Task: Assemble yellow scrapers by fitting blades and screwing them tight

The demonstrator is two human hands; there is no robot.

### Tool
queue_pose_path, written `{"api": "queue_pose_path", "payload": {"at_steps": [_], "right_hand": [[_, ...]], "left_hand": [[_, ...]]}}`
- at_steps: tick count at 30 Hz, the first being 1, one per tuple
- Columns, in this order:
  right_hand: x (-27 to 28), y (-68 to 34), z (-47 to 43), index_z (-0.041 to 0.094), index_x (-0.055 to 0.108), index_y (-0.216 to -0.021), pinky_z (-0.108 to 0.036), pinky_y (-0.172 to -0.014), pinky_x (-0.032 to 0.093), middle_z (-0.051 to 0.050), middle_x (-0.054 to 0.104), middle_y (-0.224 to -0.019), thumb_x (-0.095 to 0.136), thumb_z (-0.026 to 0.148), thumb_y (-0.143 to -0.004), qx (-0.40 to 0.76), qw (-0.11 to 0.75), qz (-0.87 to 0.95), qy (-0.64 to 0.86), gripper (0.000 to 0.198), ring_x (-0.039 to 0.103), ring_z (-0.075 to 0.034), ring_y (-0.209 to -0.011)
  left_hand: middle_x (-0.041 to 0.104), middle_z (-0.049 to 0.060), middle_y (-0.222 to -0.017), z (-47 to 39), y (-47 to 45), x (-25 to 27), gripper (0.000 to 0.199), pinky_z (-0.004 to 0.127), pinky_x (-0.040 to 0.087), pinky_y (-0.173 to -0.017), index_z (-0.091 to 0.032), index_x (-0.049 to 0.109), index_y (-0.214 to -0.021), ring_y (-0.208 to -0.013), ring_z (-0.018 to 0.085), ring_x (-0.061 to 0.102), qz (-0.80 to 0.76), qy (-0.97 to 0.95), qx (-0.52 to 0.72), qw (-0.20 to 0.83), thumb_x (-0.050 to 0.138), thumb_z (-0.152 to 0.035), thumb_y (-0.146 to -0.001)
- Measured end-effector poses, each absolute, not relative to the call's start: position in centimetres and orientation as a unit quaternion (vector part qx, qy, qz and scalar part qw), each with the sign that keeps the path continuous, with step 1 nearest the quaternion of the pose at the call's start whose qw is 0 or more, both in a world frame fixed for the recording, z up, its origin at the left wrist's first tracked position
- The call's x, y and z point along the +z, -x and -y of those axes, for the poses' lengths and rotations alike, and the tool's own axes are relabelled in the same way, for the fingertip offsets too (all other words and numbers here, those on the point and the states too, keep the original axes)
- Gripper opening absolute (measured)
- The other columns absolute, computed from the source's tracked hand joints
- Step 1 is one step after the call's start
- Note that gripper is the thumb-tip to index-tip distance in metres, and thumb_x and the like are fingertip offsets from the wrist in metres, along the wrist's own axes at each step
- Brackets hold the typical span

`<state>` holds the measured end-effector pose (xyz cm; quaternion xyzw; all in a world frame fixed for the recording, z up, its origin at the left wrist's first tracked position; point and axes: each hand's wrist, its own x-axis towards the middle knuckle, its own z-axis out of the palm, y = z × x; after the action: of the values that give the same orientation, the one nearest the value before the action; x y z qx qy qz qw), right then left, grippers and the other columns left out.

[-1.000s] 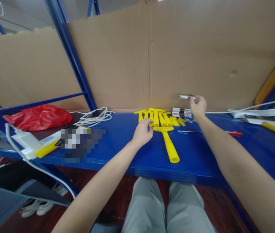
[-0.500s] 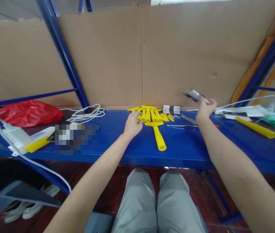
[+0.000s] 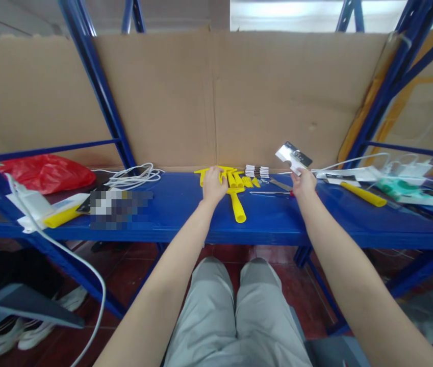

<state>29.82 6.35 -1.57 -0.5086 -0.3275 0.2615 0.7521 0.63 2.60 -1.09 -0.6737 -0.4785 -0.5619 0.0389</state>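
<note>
My right hand (image 3: 304, 182) is raised above the blue bench and closed on the edge of a flat scraper blade (image 3: 288, 154), silver with a black printed part. My left hand (image 3: 214, 186) rests on the row of yellow T-shaped handles (image 3: 232, 178) at the back of the bench. Its fingers curl over one of them, with the fingertips partly hidden. One separate yellow handle (image 3: 238, 206) lies in front of the row. Small yellow wedge-shaped pieces (image 3: 247, 181) and stacked white pieces (image 3: 256, 171) sit to the right. Below my right hand lies a screwdriver (image 3: 272, 192) with a red handle.
A coiled white cable (image 3: 135, 176) and a red plastic bag (image 3: 48, 173) are on the left, near a scraper with a yellow handle (image 3: 62, 217). Another yellow handle (image 3: 363, 194) lies at right by a green and white packet (image 3: 403, 191). Cardboard (image 3: 155, 102) walls the back.
My left hand has moved onto the row of yellow handles. My right hand has turned the blade so its broad face shows. The camera view has shifted somewhat.
</note>
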Motion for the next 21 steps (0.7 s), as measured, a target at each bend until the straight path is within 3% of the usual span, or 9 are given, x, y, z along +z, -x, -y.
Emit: {"api": "queue_pose_path", "payload": {"at_steps": [3, 6, 9, 17, 21], "right_hand": [[-1.4, -29.2, -5.3, 0.022, 0.046, -0.088, -0.027, -0.069, 0.054, -0.002, 0.063, -0.097, 0.046, 0.014, -0.080, 0.319, 0.738, 0.312, 0.506, 0.012, 0.067, -0.015, -0.093], [-1.1, -28.2, -4.2, 0.022, 0.043, -0.081, -0.024, -0.064, 0.053, -0.001, 0.063, -0.088, 0.047, 0.014, -0.082, 0.347, 0.733, 0.300, 0.503, 0.009, 0.068, -0.013, -0.083], [-0.5, -27.2, -3.3, 0.021, 0.042, -0.077, -0.019, -0.059, 0.051, 0.000, 0.062, -0.080, 0.048, 0.011, -0.082, 0.372, 0.741, 0.268, 0.491, 0.012, 0.066, -0.010, -0.072], [0.2, -25.7, -2.0, 0.019, 0.047, -0.077, -0.015, -0.046, 0.047, 0.002, 0.058, -0.067, 0.049, 0.007, -0.085, 0.404, 0.735, 0.245, 0.486, 0.014, 0.057, -0.007, -0.053], [0.2, -25.5, -1.8, 0.018, 0.047, -0.077, -0.015, -0.044, 0.048, 0.003, 0.057, -0.063, 0.049, 0.007, -0.086, 0.420, 0.728, 0.244, 0.485, 0.015, 0.054, -0.006, -0.049]], "left_hand": [[0.063, 0.007, -0.086, -1.4, -0.9, -2.0, 0.004, 0.036, 0.047, -0.087, -0.021, 0.055, -0.077, -0.093, 0.023, 0.061, 0.497, 0.707, -0.501, 0.044, 0.054, -0.021, -0.081], [0.060, 0.006, -0.068, -0.9, -1.1, -2.2, 0.022, 0.039, 0.048, -0.081, -0.021, 0.051, -0.063, -0.084, 0.026, 0.063, 0.537, 0.727, -0.428, 0.018, 0.057, -0.030, -0.081], [0.059, 0.007, -0.063, -1.1, -1.3, -2.3, 0.032, 0.040, 0.049, -0.078, -0.022, 0.048, -0.055, -0.082, 0.028, 0.064, 0.532, 0.747, -0.399, -0.001, 0.061, -0.037, -0.080], [0.069, 0.012, -0.086, -1.0, -1.9, -2.4, 0.024, 0.038, 0.050, -0.080, -0.020, 0.058, -0.079, -0.092, 0.030, 0.066, 0.586, 0.743, -0.314, -0.083, 0.068, -0.041, -0.073], [0.068, 0.013, -0.104, -0.7, -2.0, -2.1, 0.035, 0.036, 0.049, -0.081, -0.018, 0.057, -0.100, -0.099, 0.029, 0.065, 0.603, 0.738, -0.289, -0.089, 0.067, -0.036, -0.072]]}}
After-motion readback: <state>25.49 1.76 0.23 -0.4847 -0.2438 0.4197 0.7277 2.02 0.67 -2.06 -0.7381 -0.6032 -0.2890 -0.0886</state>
